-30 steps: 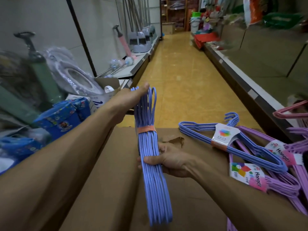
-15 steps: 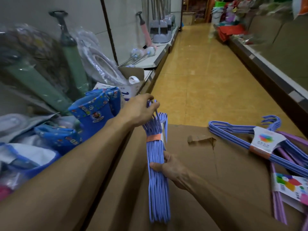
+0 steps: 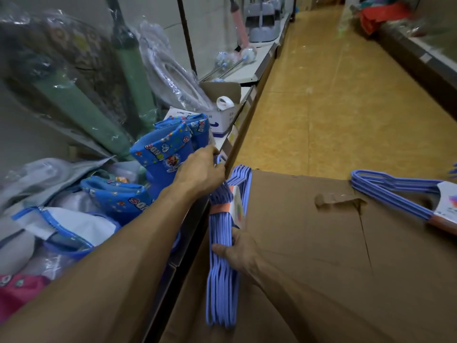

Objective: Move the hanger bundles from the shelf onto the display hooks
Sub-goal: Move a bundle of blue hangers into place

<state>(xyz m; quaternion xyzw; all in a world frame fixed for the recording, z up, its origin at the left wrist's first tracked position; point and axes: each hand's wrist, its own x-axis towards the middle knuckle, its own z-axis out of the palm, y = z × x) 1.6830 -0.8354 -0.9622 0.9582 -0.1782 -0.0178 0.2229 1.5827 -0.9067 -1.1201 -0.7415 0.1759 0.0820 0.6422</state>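
A bundle of blue hangers [image 3: 222,280], bound by an orange band with a white label, stands on edge at the left side of a big cardboard box [image 3: 309,243]. My left hand [image 3: 200,173] grips its hook end at the top. My right hand [image 3: 238,252] holds its middle, fingers wrapped round the bars. A second blue hanger bundle [image 3: 395,194] with a white label lies flat on the box at the far right, partly cut off by the frame edge. No display hooks are in view.
The shelf on the left holds blue printed children's boots [image 3: 165,149], plastic-wrapped goods [image 3: 170,75], a green pump-like item [image 3: 133,70] and a small white box [image 3: 222,117]. The dark shelf edge [image 3: 188,233] runs beside the box. A yellow tiled aisle [image 3: 333,95] stretches ahead.
The view has swung left and down. The held bundle has moved left toward the shelf edge, and my left hand now grips lower over its hooks. The purple bundles have left the frame.
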